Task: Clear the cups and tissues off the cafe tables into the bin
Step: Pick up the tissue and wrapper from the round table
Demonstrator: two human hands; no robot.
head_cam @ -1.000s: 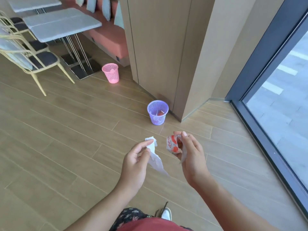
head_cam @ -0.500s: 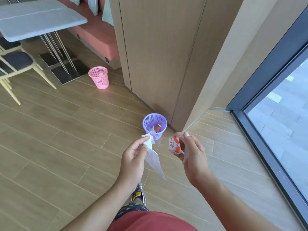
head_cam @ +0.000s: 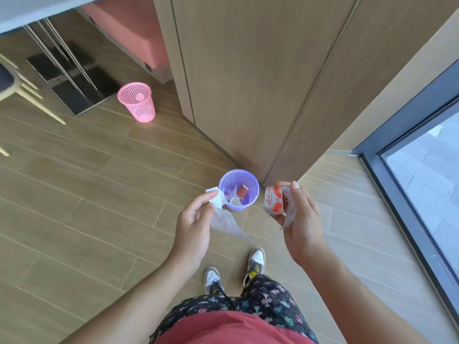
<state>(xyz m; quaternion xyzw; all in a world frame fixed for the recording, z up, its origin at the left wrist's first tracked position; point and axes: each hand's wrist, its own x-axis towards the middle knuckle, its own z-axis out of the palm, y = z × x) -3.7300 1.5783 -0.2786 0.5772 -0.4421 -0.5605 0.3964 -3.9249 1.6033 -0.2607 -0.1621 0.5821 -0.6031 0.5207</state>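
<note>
I see the left hand (head_cam: pixel 196 222) pinching a limp white tissue (head_cam: pixel 223 220), the right hand (head_cam: pixel 301 219) with fingers curled round a crushed red-and-white paper cup (head_cam: pixel 273 201), near the round purple perforated plastic bin (head_cam: pixel 248 180).

A pale wood-plank floor (head_cam: pixel 74 219) is stretching across the whole view. A round pink plastic mesh basket (head_cam: pixel 137 103) is standing upright on it, near the foot of a tall wood-panelled column (head_cam: pixel 248 83). A salmon-pink upholstered bench (head_cam: pixel 131 28) is sitting just left of that column. A cream-framed chair with a dark seat (head_cam: pixel 11 91) is poking in at the left edge. A dark grey-framed glass pane (head_cam: pixel 427 184) is running down the right side.
</note>
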